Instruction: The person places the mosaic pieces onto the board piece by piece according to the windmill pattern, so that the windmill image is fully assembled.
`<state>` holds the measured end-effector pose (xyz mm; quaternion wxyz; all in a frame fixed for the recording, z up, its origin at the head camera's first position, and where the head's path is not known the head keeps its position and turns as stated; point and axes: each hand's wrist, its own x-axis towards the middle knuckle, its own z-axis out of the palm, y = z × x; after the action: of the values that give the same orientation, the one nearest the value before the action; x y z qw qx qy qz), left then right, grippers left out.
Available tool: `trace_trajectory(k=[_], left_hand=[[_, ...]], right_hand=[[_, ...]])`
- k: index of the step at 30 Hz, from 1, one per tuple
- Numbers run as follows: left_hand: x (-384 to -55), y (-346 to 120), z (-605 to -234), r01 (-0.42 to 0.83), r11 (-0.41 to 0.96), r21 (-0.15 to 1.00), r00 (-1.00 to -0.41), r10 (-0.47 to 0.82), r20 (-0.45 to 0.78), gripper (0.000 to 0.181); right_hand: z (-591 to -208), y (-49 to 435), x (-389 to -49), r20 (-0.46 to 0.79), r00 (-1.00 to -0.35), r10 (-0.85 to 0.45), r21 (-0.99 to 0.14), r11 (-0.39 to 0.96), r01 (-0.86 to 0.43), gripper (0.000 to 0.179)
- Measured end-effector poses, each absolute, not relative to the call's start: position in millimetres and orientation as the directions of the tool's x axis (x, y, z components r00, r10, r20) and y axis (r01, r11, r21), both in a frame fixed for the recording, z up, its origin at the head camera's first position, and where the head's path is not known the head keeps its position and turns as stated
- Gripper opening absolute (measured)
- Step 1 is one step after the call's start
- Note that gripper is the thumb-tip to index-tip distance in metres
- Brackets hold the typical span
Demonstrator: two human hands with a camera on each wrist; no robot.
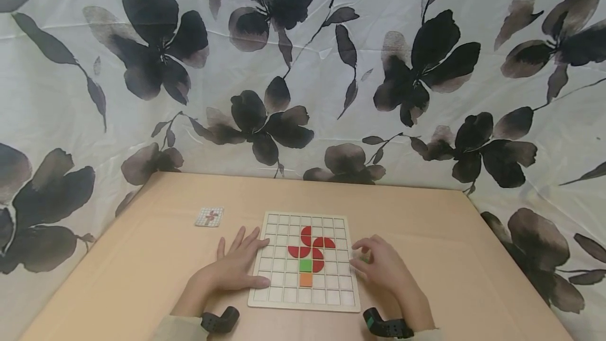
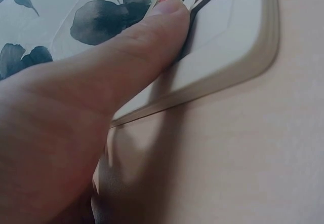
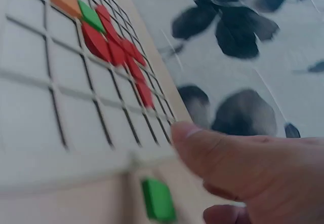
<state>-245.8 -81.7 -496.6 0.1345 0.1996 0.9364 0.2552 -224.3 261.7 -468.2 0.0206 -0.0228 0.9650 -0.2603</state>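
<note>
A square white grid board (image 1: 280,307) lies on the table with red rounded tiles (image 1: 324,243) in a pinwheel. Below them sit a green square tile (image 1: 305,266) and an orange square tile (image 1: 305,280), one under the other. My left hand (image 1: 234,267) rests at the board's left side, fingers spread, thumb (image 2: 167,21) on its near corner area. At the right edge is my right hand (image 1: 384,267), thumb and forefinger bent with a gap between them. Close by this hand, a loose green tile (image 3: 158,199) lies beside the board, apart from the thumb (image 3: 190,138).
A small card (image 1: 209,217) printed with a red pinwheel on a grid lies left of the board's far corner. Behind the light wooden table (image 1: 416,220) hangs a white cloth (image 1: 341,93) with dark flowers. Black bands (image 1: 220,321) circle both wrists.
</note>
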Motion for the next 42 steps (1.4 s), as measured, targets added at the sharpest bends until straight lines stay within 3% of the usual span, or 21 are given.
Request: trace_trajectory(k=[8, 28, 42], left_hand=[[-246, -83, -496, 0.305, 0.786, 0.538, -0.881, 0.447, -0.153, 0.092], [-246, -82, -493, 0.306, 0.786, 0.538, -0.88, 0.449, -0.155, 0.092], [-245, -81, -492, 0.303, 0.79, 0.533, -0.88, 0.447, -0.162, 0.092]], right_hand=[[-473, 294, -221, -0.147, -0.989, 0.014, -0.506, 0.858, 0.088, 0.034], [-477, 293, -221, -0.126, -0.991, 0.036, -0.443, 0.892, 0.089, 0.024], [-471, 283, -225, -0.123, -0.991, 0.055, -0.46, 0.882, 0.106, 0.022]])
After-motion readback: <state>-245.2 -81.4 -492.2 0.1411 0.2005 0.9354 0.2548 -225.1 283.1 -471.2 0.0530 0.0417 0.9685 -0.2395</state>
